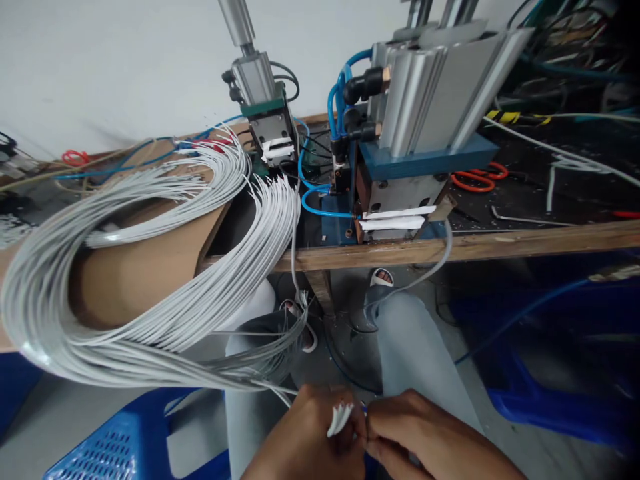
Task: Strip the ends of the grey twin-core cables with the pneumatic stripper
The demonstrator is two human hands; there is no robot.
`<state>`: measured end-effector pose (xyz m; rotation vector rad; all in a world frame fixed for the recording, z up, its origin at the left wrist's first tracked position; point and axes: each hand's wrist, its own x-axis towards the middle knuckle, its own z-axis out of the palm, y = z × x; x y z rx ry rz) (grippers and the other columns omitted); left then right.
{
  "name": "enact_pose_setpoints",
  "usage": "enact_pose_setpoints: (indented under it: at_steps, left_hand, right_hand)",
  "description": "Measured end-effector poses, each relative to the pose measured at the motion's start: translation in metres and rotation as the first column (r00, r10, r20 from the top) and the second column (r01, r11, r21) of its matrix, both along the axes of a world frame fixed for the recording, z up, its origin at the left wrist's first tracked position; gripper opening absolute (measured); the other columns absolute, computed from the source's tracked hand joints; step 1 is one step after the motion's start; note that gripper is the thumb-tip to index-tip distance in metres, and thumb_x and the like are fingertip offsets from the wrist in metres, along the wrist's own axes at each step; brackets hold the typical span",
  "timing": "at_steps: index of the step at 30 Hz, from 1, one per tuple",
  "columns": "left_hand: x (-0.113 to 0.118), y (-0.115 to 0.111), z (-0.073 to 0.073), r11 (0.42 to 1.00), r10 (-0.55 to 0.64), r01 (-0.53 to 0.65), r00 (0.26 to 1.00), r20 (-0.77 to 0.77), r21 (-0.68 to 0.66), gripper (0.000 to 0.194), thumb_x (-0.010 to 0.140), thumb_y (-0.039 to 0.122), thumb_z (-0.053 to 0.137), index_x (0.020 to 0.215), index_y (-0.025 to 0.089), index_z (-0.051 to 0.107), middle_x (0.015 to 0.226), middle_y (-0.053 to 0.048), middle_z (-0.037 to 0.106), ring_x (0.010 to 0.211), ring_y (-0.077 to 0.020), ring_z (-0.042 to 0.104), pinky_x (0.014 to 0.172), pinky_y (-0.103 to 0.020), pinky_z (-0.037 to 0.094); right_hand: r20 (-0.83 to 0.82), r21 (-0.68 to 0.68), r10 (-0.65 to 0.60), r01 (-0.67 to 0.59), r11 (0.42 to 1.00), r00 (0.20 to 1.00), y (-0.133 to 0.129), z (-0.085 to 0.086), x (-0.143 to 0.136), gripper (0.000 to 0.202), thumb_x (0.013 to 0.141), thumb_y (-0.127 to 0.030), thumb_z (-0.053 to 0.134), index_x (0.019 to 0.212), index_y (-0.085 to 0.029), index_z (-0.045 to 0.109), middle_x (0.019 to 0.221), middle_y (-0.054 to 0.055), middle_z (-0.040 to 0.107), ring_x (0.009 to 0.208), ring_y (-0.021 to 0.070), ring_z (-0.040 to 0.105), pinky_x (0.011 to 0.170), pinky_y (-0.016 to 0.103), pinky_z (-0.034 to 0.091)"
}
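Note:
At the bottom centre, my left hand [317, 430] is wrapped round several white cable ends [340, 420], which stick up from its fingers. My right hand [410, 427] touches it from the right, its fingers pinched together; what they hold is too small to make out. A large coil of white cables [200, 313] lies over the table edge on the left, and its lower strands run down towards my left hand.
A big pneumatic press [420, 100] stands at the table's edge [500, 245], a smaller press [255, 83] behind it to the left. Cardboard [135, 287] lies under the coil. Red-handled scissors [475, 181] lie right. A blue stool [115, 440] is below left.

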<state>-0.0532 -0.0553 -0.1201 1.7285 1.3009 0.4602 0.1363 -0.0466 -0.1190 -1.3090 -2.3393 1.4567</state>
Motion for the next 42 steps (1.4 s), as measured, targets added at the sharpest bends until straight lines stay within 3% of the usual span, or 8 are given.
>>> enact_pose_setpoints:
  at_steps: [3, 9, 14, 19, 27, 33, 38, 42]
  left_hand:
    - [-0.003, 0.001, 0.000, 0.978, -0.039, 0.049, 0.998, 0.053, -0.201, 0.021, 0.057, -0.001, 0.052, 0.060, 0.018, 0.061, 0.053, 0.006, 0.052, 0.047, -0.0076, 0.046, 0.047, -0.017, 0.032]
    - [0.001, 0.000, -0.008, 0.910, 0.364, -0.310, 0.916, 0.169, -0.276, 0.013, 0.068, 0.009, 0.055, 0.063, 0.020, 0.052, 0.051, 0.007, 0.045, 0.046, -0.0095, 0.040, 0.043, -0.019, 0.030]
    - [-0.003, -0.001, -0.010, 0.918, 0.221, -0.090, 0.924, 0.311, -0.385, 0.019, 0.051, 0.001, 0.068, 0.054, 0.020, 0.066, 0.055, 0.003, 0.060, 0.047, -0.0114, 0.050, 0.042, -0.019, 0.033]
    - [0.010, 0.004, -0.014, 0.812, 0.576, -0.448, 0.718, 0.391, -0.374, 0.015, 0.074, 0.019, 0.063, 0.061, 0.019, 0.056, 0.051, 0.007, 0.048, 0.044, -0.0079, 0.037, 0.043, -0.018, 0.031]
    - [0.028, -0.003, -0.008, 0.700, 0.713, -0.499, 0.455, 0.533, -0.511, 0.023, 0.072, 0.033, 0.077, 0.069, 0.015, 0.063, 0.054, 0.007, 0.048, 0.042, -0.0042, 0.032, 0.040, -0.015, 0.027]
    - [0.020, 0.003, 0.000, 0.785, 0.618, -0.452, 0.623, 0.480, -0.424, 0.009, 0.072, 0.018, 0.068, 0.067, 0.017, 0.061, 0.053, 0.006, 0.050, 0.045, -0.0079, 0.042, 0.045, -0.018, 0.034]
    - [-0.001, 0.012, 0.012, 0.951, 0.201, -0.143, 0.960, 0.193, -0.275, 0.018, 0.060, 0.003, 0.057, 0.059, 0.020, 0.055, 0.048, 0.007, 0.047, 0.043, -0.0093, 0.040, 0.043, -0.020, 0.027]
    - [-0.008, 0.013, 0.015, 0.961, -0.068, 0.095, 0.992, 0.109, -0.260, 0.022, 0.056, -0.001, 0.058, 0.061, 0.021, 0.061, 0.056, 0.004, 0.056, 0.055, -0.0131, 0.048, 0.051, -0.021, 0.034]
  right_hand:
    - [0.013, 0.029, 0.078, -0.078, 0.997, 0.997, 0.003, 0.002, -0.004, 0.018, 0.086, -0.017, 0.059, 0.091, -0.029, 0.072, 0.090, -0.001, 0.074, 0.086, 0.0197, 0.069, 0.076, 0.027, 0.052]
    - [-0.178, 0.131, -0.197, 0.221, 0.966, 0.964, 0.003, -0.002, -0.007, 0.021, 0.094, -0.022, 0.049, 0.084, -0.025, 0.067, 0.083, -0.001, 0.073, 0.082, 0.0161, 0.069, 0.074, 0.024, 0.052]
    - [-0.273, 0.140, 0.036, 0.003, 0.990, 0.961, 0.004, -0.006, 0.002, 0.014, 0.082, -0.023, 0.069, 0.069, -0.027, 0.069, 0.068, -0.004, 0.072, 0.066, 0.0144, 0.068, 0.061, 0.020, 0.050]
    - [-0.410, 0.012, -0.429, 0.475, 0.880, 0.805, -0.003, -0.023, -0.024, 0.027, 0.095, -0.032, 0.048, 0.076, -0.023, 0.063, 0.067, -0.001, 0.066, 0.060, 0.0135, 0.065, 0.060, 0.021, 0.050]
    - [-0.522, -0.102, -0.565, 0.611, 0.785, 0.639, -0.020, -0.035, -0.045, 0.024, 0.095, -0.033, 0.049, 0.077, -0.021, 0.060, 0.058, -0.003, 0.056, 0.051, 0.0106, 0.058, 0.049, 0.017, 0.045]
    - [-0.495, 0.111, -0.434, 0.550, 0.828, 0.753, -0.018, -0.035, -0.036, 0.022, 0.096, -0.028, 0.045, 0.081, -0.023, 0.060, 0.067, -0.001, 0.063, 0.060, 0.0125, 0.064, 0.056, 0.019, 0.050]
    - [-0.230, 0.209, -0.144, 0.193, 0.959, 0.963, -0.008, -0.013, -0.011, 0.015, 0.093, -0.028, 0.053, 0.085, -0.026, 0.066, 0.083, 0.000, 0.071, 0.081, 0.0178, 0.069, 0.072, 0.024, 0.055]
    - [-0.209, 0.184, 0.044, -0.005, 0.983, 0.977, 0.001, -0.006, 0.000, 0.009, 0.086, -0.023, 0.064, 0.082, -0.027, 0.070, 0.083, -0.001, 0.073, 0.081, 0.0182, 0.070, 0.071, 0.023, 0.055]
